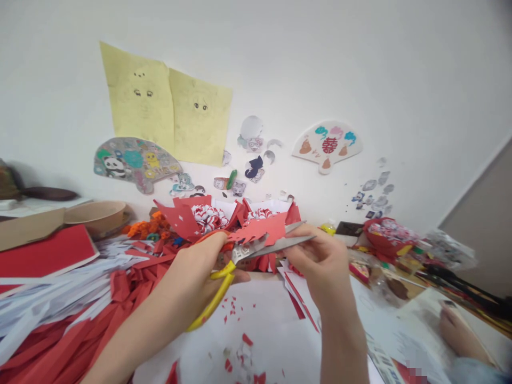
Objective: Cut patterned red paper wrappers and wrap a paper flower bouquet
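One pair of scissors (pixel 242 253), one notched red paper (pixel 264 228), two fans (pixel 136 160) (pixel 329 145)

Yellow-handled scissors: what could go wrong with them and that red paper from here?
The scissors point toward the right hand, whose fingers are close to the blades, so a slip by the left hand could nick a finger. The red paper has a jagged lower edge, whose narrow points might tear. Loose red scraps on the white surface could scatter if brushed.
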The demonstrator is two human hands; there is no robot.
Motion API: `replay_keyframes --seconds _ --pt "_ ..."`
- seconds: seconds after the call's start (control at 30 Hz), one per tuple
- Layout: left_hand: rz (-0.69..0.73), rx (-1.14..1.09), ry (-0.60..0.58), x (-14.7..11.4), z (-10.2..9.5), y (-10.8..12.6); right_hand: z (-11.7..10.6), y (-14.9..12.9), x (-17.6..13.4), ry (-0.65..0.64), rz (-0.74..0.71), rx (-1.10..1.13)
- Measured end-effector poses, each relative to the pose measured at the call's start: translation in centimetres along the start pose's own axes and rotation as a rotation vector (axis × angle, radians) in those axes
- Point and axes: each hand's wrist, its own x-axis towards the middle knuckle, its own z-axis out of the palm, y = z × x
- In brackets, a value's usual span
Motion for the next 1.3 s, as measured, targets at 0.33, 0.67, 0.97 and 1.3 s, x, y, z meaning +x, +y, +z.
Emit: replay_keyframes --seconds 0.33,0.67,0.97,1.3 --pt "-0.16 0.053 -0.031 0.0 -1.2 0.8 1.0 1.3 0.2 0.088 0.011 0.16" --pt "-0.147 -0.022 -0.003 0.1 -0.7 0.6 2.3 2.4 1.1 0.332 -0.169 0.245" --pt "-0.117 -0.027 0.029 0.6 -0.3 1.5 4.2 3.4 0.8 0.434 -0.264 0.305" --pt "-0.101 0.087 0.082 0.6 -0.7 1.7 5.7 3.7 0.3 0.44 -0.299 0.231"
